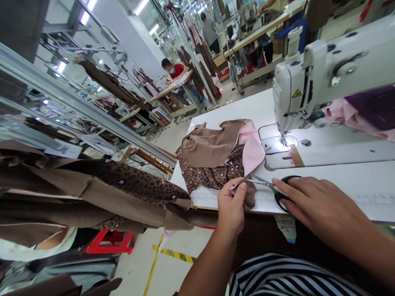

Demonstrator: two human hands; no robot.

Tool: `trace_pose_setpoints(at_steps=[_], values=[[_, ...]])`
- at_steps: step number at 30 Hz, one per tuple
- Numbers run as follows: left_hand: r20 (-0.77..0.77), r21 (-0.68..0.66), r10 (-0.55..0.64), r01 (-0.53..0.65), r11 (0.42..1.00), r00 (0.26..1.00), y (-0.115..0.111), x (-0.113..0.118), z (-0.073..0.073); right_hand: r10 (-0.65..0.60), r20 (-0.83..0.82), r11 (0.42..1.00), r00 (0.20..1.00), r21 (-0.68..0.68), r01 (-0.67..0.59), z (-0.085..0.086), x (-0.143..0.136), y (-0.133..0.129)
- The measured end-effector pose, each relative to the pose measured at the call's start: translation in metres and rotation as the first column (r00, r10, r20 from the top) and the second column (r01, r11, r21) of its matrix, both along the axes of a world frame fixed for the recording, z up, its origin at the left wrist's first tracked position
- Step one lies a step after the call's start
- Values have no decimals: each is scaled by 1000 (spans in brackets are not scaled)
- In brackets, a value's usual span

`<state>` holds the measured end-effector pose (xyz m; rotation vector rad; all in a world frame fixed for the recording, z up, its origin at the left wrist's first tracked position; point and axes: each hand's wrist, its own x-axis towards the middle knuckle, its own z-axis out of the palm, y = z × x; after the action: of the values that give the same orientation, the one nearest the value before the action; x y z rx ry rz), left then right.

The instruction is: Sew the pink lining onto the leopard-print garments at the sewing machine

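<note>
the left hand [231, 201] pinches an edge of the garment pieces [212, 146], which spread just beyond that grip. the right hand [311, 201] grasps scissors [268, 184] by their handles [277, 199]; their long axis runs leftward, tips beside the pinched edge, nearer the left hand.

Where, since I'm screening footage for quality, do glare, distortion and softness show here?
Head view: glare whitens the needle plate and a ceiling light blows out. Head view: lines behind tilt steeply. Head view: the far standing worker looks soft, the scissors fairly crisp.
</note>
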<state>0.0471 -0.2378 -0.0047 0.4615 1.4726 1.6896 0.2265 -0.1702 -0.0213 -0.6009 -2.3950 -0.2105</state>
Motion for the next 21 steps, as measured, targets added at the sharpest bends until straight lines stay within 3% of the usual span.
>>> trace_pose_setpoints(at_steps=[21], values=[[-37, 7, -15, 15, 1000, 999, -1, -1, -1, -44, 14, 998, 999, 34, 43, 3, -3, -5]])
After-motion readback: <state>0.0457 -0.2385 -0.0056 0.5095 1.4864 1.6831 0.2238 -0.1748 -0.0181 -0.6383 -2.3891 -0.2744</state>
